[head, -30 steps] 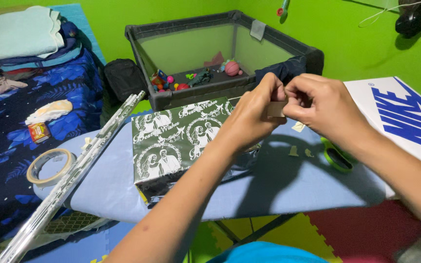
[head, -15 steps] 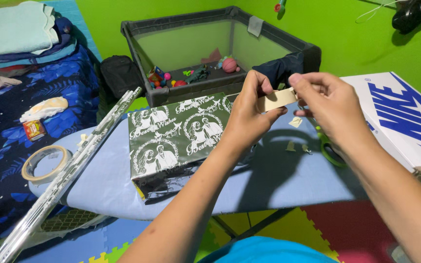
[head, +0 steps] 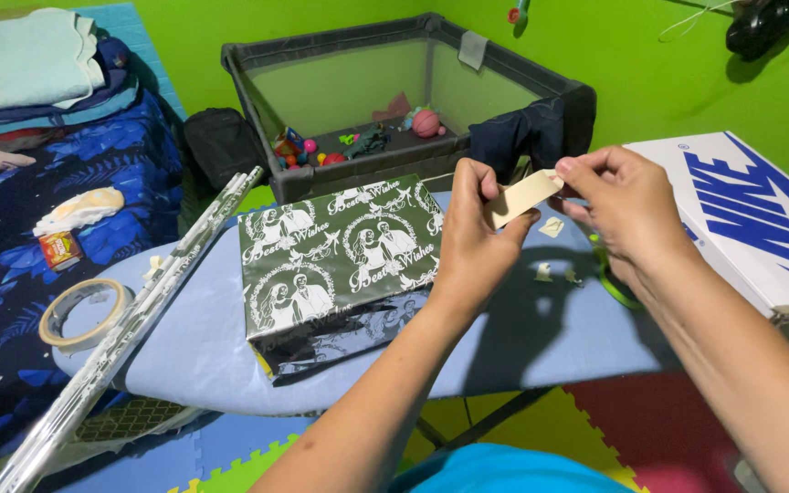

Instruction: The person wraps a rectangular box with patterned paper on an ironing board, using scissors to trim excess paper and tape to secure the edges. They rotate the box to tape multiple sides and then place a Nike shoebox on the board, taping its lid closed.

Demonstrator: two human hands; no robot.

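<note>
A short strip of beige tape (head: 524,196) hangs in the air between my two hands, above the far end of the blue ironing board (head: 212,338) and just to the right of the gift-wrapped box. My left hand (head: 472,242) pinches the strip's lower left end between thumb and forefinger, the other fingers curled loosely behind; my right hand (head: 623,205) pinches the upper right end the same way, fingertips closed tight on the tape so that the strip runs slightly uphill from left to right. Just beside my left hand lies the wrapped box (head: 335,260), covered in dark green paper printed with white figures and wreaths, resting flat on the board with a loose flap of paper showing at its near lower edge. Beyond my hands a few small scraps of tape (head: 552,226) lie on the board, and a green ring-shaped tape holder (head: 612,285) peeks out under my right wrist. To the right a white shoebox with blue markings (head: 741,219) sits at the board's end. On the left, a roll of silvery wrapping paper (head: 130,319) lies along the board's edge, with a roll of masking tape (head: 82,312) beside it. Behind the board stands a grey mesh playpen (head: 394,91) holding toys, against a green wall.
</note>
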